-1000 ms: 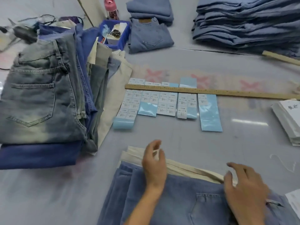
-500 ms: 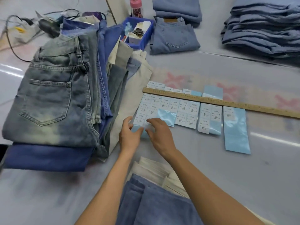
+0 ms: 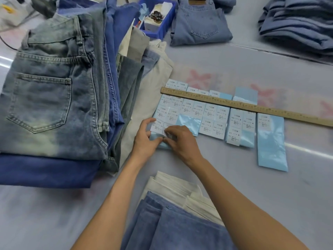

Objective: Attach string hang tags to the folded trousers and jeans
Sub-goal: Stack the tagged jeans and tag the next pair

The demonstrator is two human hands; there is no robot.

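Strips of light-blue backing with white size labels point(image 3: 207, 112) lie in a row under a wooden ruler point(image 3: 252, 107). Both hands work at the leftmost strip point(image 3: 158, 123). My left hand point(image 3: 146, 139) pinches its lower blue end with thumb and fingers. My right hand point(image 3: 180, 139) pinches a white label at that strip's lower end. Folded blue jeans point(image 3: 171, 224) lie on folded cream trousers point(image 3: 173, 186) at the near edge, between my forearms. A tall stack of folded jeans and trousers point(image 3: 54, 87) sits at the left.
A blue bin point(image 3: 162, 27) with small items stands at the back. One folded pair of jeans point(image 3: 200, 24) lies beside it, and a stack of blue jeans point(image 3: 297, 26) at the back right. Cables and a dark tool point(image 3: 43, 6) lie at the far left.
Both hands left the jeans at the near edge and reached forward to the leftmost label strip. They now pinch its lower end. The view has shifted closer and left.
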